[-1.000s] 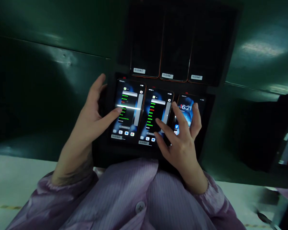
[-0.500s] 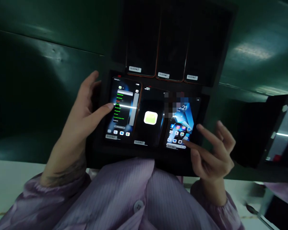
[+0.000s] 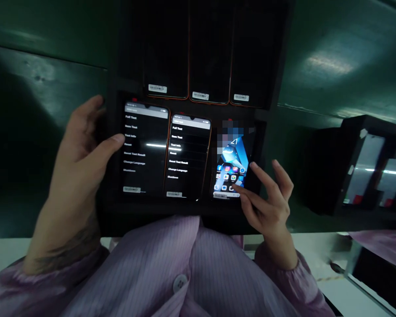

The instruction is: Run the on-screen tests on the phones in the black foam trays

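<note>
Three lit smartphones lie side by side in the near row of a black tray (image 3: 185, 208). The left phone (image 3: 141, 167) and the middle phone (image 3: 186, 182) both show a white-on-black test menu. On the right phone (image 3: 234, 154) is a blue home screen with app icons, partly blurred out. My left hand (image 3: 75, 163) is open at the tray's left side, its thumb tip at the left phone's edge. My right hand (image 3: 270, 202) is open with fingers apart; one fingertip is at the right phone's lower icons, another near its right edge.
In the tray's far row lie three dark phones, among them a middle one (image 3: 209, 57), each with a barcode label. Another black tray (image 3: 353, 132) with lit phones stands on the green table (image 3: 303, 145) at the right. A pink sleeve or cloth (image 3: 386, 244) shows at the far right.
The left phone's screen has gone from a small window over icons to the test menu. The middle phone's has gone from an app logo to the same menu. The view has shifted, placing everything further left.
</note>
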{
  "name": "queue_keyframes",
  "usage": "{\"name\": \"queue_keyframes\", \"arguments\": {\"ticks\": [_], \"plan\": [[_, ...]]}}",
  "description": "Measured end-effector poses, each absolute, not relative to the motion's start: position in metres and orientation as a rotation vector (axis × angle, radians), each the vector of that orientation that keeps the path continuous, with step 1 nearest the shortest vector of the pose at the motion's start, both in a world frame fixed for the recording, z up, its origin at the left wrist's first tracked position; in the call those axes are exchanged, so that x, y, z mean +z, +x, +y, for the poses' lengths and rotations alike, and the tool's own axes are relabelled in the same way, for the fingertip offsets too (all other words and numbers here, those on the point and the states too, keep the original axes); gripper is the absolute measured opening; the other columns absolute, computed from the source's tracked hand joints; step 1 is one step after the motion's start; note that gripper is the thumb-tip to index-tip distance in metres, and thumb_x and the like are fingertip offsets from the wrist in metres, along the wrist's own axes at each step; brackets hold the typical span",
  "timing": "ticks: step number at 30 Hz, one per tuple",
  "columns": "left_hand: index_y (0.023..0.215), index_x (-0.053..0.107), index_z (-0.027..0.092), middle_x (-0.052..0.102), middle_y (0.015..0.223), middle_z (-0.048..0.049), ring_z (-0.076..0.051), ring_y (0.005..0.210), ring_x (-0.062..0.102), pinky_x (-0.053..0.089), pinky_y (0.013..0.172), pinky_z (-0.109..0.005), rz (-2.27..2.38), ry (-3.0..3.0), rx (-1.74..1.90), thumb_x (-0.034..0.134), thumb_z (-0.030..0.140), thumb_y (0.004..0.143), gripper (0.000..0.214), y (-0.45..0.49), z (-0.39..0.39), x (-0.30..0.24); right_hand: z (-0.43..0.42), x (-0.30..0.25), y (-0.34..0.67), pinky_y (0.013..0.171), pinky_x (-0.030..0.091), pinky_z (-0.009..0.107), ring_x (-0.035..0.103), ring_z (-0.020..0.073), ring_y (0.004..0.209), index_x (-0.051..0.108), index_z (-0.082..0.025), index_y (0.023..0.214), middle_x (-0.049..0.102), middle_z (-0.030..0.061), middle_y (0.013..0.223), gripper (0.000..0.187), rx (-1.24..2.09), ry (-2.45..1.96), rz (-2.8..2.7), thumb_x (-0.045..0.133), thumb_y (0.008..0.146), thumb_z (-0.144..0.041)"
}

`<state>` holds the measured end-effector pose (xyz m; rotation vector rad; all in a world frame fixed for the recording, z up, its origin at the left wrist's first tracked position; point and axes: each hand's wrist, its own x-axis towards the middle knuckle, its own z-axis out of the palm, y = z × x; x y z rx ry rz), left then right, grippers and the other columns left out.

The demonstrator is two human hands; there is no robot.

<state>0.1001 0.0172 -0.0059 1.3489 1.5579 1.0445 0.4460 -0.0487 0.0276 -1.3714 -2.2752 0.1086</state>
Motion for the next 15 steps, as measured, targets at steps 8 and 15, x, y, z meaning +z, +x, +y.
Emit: {"name": "queue_keyframes", "arguments": {"ticks": [8, 15], "plan": [[0.15, 0.055, 0.038, 0.059, 0.15, 0.0018, -0.04, 0.149, 0.046, 0.035, 0.122, -0.073, 1.606, 1.35, 1.065, 0.077, 0.042, 0.083, 0.07, 0.106, 0.018, -0.007, -0.043, 0.027, 0.444, 0.119, 0.044, 0.059, 0.042, 0.0376, 0.151, 0.078, -0.027, 0.114, 0.057, 0.0036, 0.155, 0.024, 0.161, -1.392, -2.218, 0.059, 0.099, -0.026], [0.151, 0.054, 0.037, 0.055, 0.154, 0.0031, -0.041, 0.149, 0.046, 0.034, 0.122, -0.074, 1.589, 1.396, 1.071, 0.078, 0.046, 0.082, 0.074, 0.1, 0.02, -0.013, -0.032, 0.022, 0.433, 0.124, 0.036, 0.063, 0.027, 0.0393, 0.159, 0.075, -0.025, 0.115, 0.055, 0.0053, 0.157, 0.02, 0.183, -1.429, -2.251, 0.067, 0.097, -0.028]]}}
